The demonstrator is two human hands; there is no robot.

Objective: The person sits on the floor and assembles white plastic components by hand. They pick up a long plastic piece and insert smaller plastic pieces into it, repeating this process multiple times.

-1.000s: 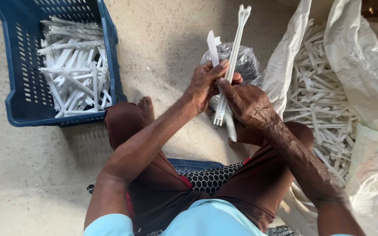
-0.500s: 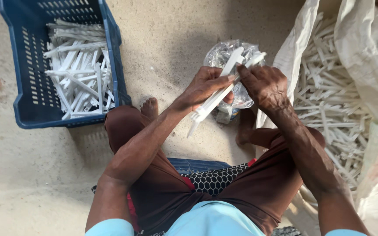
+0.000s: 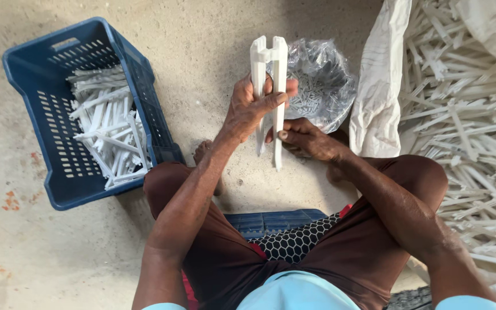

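Mid-frame, the left hand (image 3: 254, 106) clamps two white strips (image 3: 270, 86) upright while the right hand (image 3: 305, 139) pinches their lower ends, apparently joining them; the next push needs squared ends.

Clear plastic bag (image 3: 322, 86) ahead; white sack (image 3: 381, 86) right.
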